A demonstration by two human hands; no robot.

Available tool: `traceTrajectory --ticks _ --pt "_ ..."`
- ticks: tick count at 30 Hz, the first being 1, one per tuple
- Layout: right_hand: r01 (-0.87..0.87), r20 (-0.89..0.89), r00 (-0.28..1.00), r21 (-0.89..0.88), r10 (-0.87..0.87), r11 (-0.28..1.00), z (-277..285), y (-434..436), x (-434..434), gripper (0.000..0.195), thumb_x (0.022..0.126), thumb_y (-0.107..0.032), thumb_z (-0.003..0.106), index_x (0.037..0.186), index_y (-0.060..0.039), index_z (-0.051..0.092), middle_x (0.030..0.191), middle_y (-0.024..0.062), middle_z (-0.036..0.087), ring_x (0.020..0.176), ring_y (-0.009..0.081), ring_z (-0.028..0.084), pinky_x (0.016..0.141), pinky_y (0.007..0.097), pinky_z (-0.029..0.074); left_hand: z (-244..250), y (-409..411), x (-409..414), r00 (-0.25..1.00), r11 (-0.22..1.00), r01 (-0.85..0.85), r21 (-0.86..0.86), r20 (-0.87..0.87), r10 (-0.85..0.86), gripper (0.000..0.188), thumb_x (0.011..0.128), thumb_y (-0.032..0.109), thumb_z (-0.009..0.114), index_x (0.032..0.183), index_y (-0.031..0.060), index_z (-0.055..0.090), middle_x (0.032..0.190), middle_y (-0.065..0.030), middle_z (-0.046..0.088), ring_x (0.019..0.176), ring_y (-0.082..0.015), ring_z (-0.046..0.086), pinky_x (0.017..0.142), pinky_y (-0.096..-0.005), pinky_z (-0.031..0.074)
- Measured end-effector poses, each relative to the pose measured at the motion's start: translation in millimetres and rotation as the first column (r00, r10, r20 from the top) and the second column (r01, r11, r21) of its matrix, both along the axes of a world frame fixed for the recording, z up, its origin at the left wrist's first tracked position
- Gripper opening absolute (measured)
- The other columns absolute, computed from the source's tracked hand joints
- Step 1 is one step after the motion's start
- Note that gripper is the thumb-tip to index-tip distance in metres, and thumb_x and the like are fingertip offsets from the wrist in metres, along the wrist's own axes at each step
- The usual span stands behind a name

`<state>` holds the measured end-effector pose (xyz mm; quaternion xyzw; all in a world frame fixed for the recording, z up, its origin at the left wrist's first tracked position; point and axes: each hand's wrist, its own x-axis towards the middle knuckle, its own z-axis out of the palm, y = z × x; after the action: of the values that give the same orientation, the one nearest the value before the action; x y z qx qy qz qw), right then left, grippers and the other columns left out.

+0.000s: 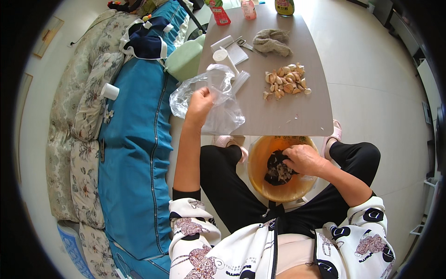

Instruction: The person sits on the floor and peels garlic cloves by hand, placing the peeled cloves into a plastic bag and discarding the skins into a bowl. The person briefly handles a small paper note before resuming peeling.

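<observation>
My left hand (201,104) is closed on the clear plastic bag (223,117), which lies crumpled over the table's left edge. Below the table's near edge, my right hand (304,159) reaches into a yellow bin (278,191) lined with a thin bag, above dark and papery scraps (278,171). Its fingers are bent downward; whether they hold anything is hidden. A pile of garlic cloves (287,81) lies on the table (278,118), right of the plastic bag.
Behind the bag are a white cylindrical container (224,60), a metal-banded watch (245,44) and a grey-brown cloth (273,41). Several bottles, one a red squeeze bottle (219,14), stand at the far end. A blue-covered sofa (136,139) is at left; my knees flank the bin.
</observation>
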<state>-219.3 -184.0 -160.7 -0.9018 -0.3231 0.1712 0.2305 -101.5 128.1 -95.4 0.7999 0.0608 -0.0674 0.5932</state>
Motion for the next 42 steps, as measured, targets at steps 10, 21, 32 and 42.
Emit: traceTrajectory --ticks 10,21,32,42 --pt "0.045 0.125 0.990 0.102 -0.058 0.994 12 -2 3 0.019 0.084 -0.020 0.058 0.083 -0.0015 0.061 0.077 0.0158 0.061 0.076 0.0324 0.062 0.071 0.0402 0.050 -9 4 3 0.999 0.993 0.029 0.118 0.031 -0.033 0.022 0.088 0.010 0.051 0.095 -0.0042 0.066 0.082 -0.0031 0.064 0.074 -0.0096 0.054 0.065 -0.0248 0.044" --pt "0.278 0.034 0.949 0.374 -0.313 0.885 38 -8 19 0.019 0.083 -0.018 0.062 0.074 -0.0010 0.060 0.073 0.0143 0.060 0.068 0.0323 0.061 0.063 0.0383 0.049 66 35 93 0.991 0.980 -0.126 0.155 0.064 0.117 0.029 0.090 0.031 0.059 0.089 0.0027 0.066 0.081 -0.0055 0.066 0.067 -0.0130 0.061 0.061 -0.0280 0.052" --pt "0.269 0.062 0.944 0.425 -0.324 0.864 41 -8 30 0.014 0.083 -0.015 0.061 0.077 -0.0029 0.059 0.073 0.0125 0.060 0.066 0.0311 0.061 0.059 0.0369 0.050 -2 62 267 0.824 0.954 -0.210 0.215 -0.487 0.291 0.062 0.079 0.066 0.056 0.086 0.0047 0.062 0.074 -0.0020 0.055 0.064 -0.0110 0.052 0.057 -0.0256 0.048" --pt "0.257 0.077 0.946 0.416 -0.315 0.872 43 -7 35 0.012 0.081 -0.014 0.064 0.076 -0.0045 0.058 0.069 0.0098 0.057 0.062 0.0286 0.060 0.056 0.0359 0.050 -27 29 291 0.817 0.897 -0.265 0.355 -0.410 0.404 0.040 0.069 0.043 0.080 0.063 0.0154 0.051 0.053 0.0057 0.042 0.040 -0.0040 0.032 0.035 -0.0183 0.026"
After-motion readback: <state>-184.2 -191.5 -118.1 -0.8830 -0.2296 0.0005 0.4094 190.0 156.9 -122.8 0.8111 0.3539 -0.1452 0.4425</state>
